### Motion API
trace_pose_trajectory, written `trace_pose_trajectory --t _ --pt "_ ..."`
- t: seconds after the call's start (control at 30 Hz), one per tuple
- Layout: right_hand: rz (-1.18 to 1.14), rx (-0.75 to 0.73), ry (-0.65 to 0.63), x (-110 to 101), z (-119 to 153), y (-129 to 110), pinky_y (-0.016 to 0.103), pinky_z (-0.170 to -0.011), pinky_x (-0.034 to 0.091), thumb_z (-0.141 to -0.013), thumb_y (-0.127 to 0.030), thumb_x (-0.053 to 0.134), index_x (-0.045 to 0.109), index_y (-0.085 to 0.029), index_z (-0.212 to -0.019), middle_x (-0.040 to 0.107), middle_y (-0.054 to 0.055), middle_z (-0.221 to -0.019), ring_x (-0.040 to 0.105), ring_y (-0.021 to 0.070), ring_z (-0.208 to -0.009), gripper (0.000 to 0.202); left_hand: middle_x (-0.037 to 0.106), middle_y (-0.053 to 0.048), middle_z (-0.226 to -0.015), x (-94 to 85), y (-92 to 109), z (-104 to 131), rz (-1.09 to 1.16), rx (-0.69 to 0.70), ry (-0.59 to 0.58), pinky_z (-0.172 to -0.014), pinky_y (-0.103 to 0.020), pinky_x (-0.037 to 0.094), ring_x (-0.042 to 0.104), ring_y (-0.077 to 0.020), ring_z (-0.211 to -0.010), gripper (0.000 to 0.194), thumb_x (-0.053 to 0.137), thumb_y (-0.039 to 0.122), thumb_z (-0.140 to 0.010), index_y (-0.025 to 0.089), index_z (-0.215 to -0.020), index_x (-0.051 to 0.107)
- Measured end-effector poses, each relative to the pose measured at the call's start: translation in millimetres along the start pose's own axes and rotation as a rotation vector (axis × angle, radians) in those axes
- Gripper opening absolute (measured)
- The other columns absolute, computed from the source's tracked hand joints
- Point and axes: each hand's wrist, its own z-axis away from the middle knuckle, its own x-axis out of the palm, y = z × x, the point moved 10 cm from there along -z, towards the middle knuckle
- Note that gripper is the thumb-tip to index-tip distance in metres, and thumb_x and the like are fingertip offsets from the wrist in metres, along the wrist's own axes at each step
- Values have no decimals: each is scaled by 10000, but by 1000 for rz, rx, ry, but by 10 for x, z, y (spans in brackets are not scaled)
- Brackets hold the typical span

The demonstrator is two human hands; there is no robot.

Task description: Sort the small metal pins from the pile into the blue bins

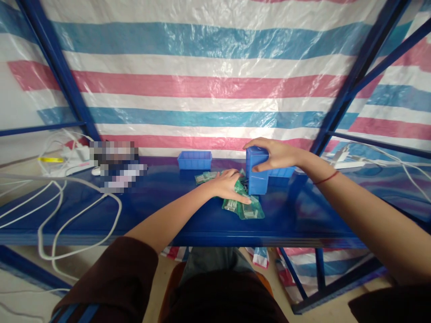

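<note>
My right hand (274, 154) grips a blue plastic bin (257, 181) from above, thumb on the near side and fingers over the top. The bin stands tipped up on the table. Just left of it, my left hand (229, 186) lies over a pile of green plastic packets (252, 210), its thumb and fingers spread. Metallic-looking pieces show inside some packets; my palm covers part of the pile. Another green packet (204, 178) lies at the pile's left end.
A second blue bin (194, 160) stands at the back of the blue table (202, 220). Another blue bin (282, 172) sits behind the tipped one. White cables (117, 211) loop over the left side; a power strip (346, 161) lies at the right. Blue posts flank a striped sheet.
</note>
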Motion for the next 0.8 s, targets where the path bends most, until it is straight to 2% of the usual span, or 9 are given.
trace_pose_trajectory --t 0.13,0.2,0.27,0.4,0.47,0.53,0.67,0.8 --pt "38 -77 -113 123 -228 -229 463 -920 426 -573 -328 713 551 -242 -1206 553 81 -1209 524 297 -1084 659 212 -116 -1495 13 8 -37 12 5 23 -1056 -545 229 208 -379 -1352 1038 529 780 -572 303 -1429 190" --pt "67 -127 -166 204 -335 -356 464 -906 431 -551 -310 723 567 -238 -1189 560 84 -1188 525 301 -1068 660 204 -97 -1504 20 13 -34 6 5 28 -1047 -581 210 210 -390 -1349 998 524 784 -579 341 -1419 219" --pt "106 -173 -216 294 -416 -486 463 -886 439 -523 -309 739 594 -238 -1158 570 85 -1159 531 305 -1045 655 266 -70 -1487 9 37 -22 -2 15 44 -1047 -581 213 241 -379 -1338 916 527 771 -597 365 -1386 300" --pt "195 -209 -322 489 -461 -688 448 -814 469 -483 -329 757 636 -254 -1098 582 81 -1104 541 315 -1012 632 476 -39 -1360 -33 78 -3 27 32 92 -1043 -449 308 342 -316 -1298 785 573 712 -621 332 -1298 453" --pt "232 -224 -347 549 -430 -744 436 -786 477 -474 -336 758 639 -267 -1092 585 73 -1082 538 315 -1013 633 519 -29 -1319 -40 63 -8 44 17 104 -1035 -420 331 357 -305 -1290 760 580 705 -619 334 -1275 478" --pt "251 -244 -344 558 -382 -750 426 -775 477 -466 -343 763 645 -277 -1074 583 63 -1068 535 309 -1005 623 502 -29 -1337 -51 48 -18 36 8 118 -1051 -449 306 337 -314 -1303 780 571 713 -619 349 -1298 448" --pt "212 -196 -272 368 -320 -549 460 -820 450 -449 -360 785 669 -258 -984 574 70 -1053 511 326 -1017 557 336 -42 -1456 2 21 -31 -4 -16 65 -1063 -608 153 223 -381 -1352 755 489 763 -643 384 -1294 447" --pt "265 -123 -88 -117 -336 -358 539 -919 366 -548 -431 737 644 -211 -998 518 77 -1126 426 372 -1131 509 207 -43 -1513 19 49 -12 -3 -19 35 -1053 -646 72 139 -371 -1385 707 406 777 -689 410 -1293 442"
